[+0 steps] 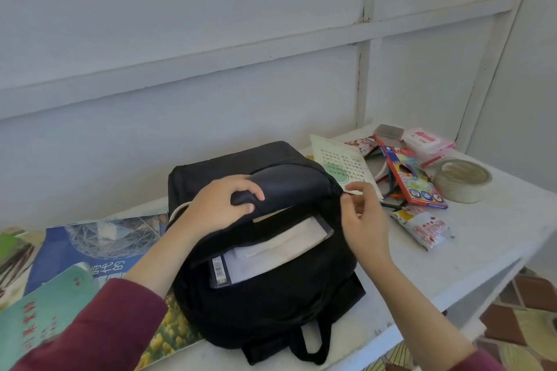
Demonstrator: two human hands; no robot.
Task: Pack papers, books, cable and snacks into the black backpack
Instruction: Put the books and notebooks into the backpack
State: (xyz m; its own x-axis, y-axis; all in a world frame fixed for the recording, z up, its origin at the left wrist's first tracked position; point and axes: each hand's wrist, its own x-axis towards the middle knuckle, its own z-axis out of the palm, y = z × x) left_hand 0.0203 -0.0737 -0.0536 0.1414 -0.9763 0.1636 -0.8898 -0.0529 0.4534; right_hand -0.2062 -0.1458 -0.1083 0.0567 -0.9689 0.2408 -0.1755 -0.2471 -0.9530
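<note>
The black backpack [271, 295] lies in the middle of the frame on the counter [482, 235], its mouth open. White papers [271, 253] and a book with a barcode [219, 269] are already inside, so packing looks partly done. More books [99, 247] lie at lower left, and a white cable [176, 212] loops by the bag's left side. A printed sheet [340, 163] and a snack packet [422, 226] wait at right, near a pencil box [413, 178] and a tape roll [461, 179]. The left hand [220, 208] has its grip closed round the backpack's top flap. The right hand [364, 220] pinches narrowly at the bag's right rim; I cannot tell whether it holds the sheet or a zip.
</note>
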